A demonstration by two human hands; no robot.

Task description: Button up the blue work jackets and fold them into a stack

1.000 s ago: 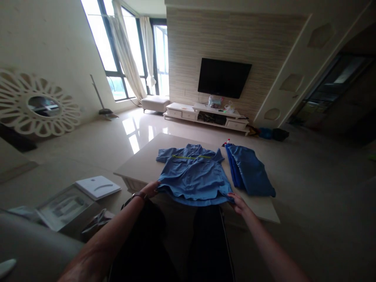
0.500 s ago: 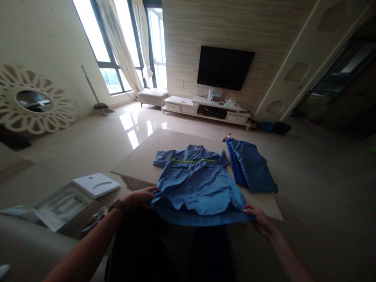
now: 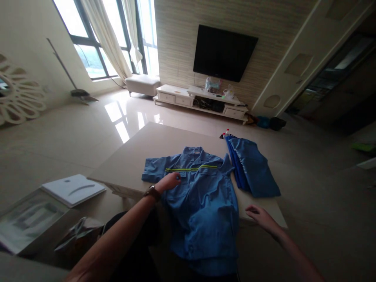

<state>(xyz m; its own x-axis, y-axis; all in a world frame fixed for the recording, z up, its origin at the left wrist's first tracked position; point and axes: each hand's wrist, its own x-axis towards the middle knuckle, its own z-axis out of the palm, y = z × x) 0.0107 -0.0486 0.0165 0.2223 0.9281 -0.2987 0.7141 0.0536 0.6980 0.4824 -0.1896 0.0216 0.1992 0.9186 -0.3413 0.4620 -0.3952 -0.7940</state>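
A blue short-sleeved work shirt (image 3: 205,203) with a yellow-green stripe across its chest lies front up on the pale table. Its lower part hangs over the near edge. My left hand (image 3: 169,182), with a watch on the wrist, is over the chest pocket on the left. Its fingers are loosely curled with a small gap at the thumb, and no cloth shows between them. To the right of the shirt, my right hand (image 3: 260,216) is above the table's near edge, fingers half bent and apart, holding nothing. Folded blue garments (image 3: 255,168) lie on the table's right side.
The table (image 3: 132,152) has a bottle with a red cap (image 3: 227,132) near its far right edge. White flat boxes (image 3: 73,190) are at the lower left. A TV cabinet (image 3: 176,98) and a television (image 3: 225,53) are across the room.
Both hands have let go of the shirt's hem, which now hangs down over the near edge. My left hand has moved up to the chest; my right hand is beside the shirt. The view has shifted.
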